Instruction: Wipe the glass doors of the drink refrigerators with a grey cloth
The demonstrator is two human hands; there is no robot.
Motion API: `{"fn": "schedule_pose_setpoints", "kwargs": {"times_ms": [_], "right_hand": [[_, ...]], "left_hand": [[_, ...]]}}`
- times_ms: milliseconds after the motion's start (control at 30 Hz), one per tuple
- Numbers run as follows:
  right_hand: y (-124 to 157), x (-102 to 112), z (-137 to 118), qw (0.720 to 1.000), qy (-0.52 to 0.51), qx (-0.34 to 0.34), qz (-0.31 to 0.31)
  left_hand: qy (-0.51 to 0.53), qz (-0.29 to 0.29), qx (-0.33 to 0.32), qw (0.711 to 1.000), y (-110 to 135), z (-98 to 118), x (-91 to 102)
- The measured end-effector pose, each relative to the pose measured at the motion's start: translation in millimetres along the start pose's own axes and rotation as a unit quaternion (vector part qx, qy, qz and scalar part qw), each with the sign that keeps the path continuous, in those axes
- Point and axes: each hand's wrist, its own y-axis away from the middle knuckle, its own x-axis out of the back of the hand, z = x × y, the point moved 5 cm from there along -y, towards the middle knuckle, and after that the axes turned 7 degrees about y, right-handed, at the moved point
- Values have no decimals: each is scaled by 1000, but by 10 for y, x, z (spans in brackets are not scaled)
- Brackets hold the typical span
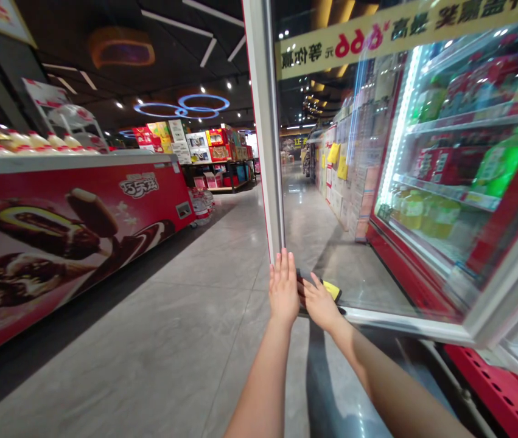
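A glass cooler door stands swung open in front of me, with a light metal frame. My left hand lies along the lower left corner of that frame, its fingers stretched upward and held together. Just to the right, my right hand presses a yellow and dark cloth to the bottom corner of the glass. Part of the cloth is hidden behind the fingers, and its yellow edge sticks out on the right.
A red drinks cooler with lit shelves of bottles shows through the glass at right. On the left runs a red ice-cream freezer with white bottles on top. Display shelves stand farther back on the grey floor.
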Motion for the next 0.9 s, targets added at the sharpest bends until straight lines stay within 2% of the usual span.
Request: {"fn": "schedule_pose_setpoints", "kwargs": {"times_ms": [67, 133, 233, 300, 367, 500, 567, 633, 733, 800, 900], "right_hand": [[94, 6, -29, 1000, -3, 26, -3], [132, 91, 53, 999, 3, 38, -7], [181, 283, 305, 1000, 25, 1, -10], [282, 374, 444, 998, 41, -38, -10], [442, 390, 478, 997, 52, -55, -9], [734, 281, 290, 999, 36, 16, 3], [778, 246, 234, 998, 22, 60, 10], [761, 258, 292, 997, 22, 70, 5], [762, 340, 526, 999, 46, 20, -10], [859, 389, 659, 997, 67, -28, -12], [1082, 370, 655, 995, 85, -40, -12]], "left_hand": [[11, -17, -28, 999, 10, 52, -2], [24, -37, -62, 997, 26, 106, -26], [40, -61, -98, 993, 42, 162, -88], [46, -68, -98, 992, 49, 173, -133], [47, -74, -89, 992, 64, 173, -177], [43, -85, -79, 992, 122, 177, -246], [40, -84, -74, 993, 141, 175, -262], [38, -80, -71, 994, 143, 169, -267], [35, -79, -74, 994, 119, 159, -268], [31, -79, -78, 993, 97, 161, -269], [17, -74, -75, 994, 63, 178, -282]]}}
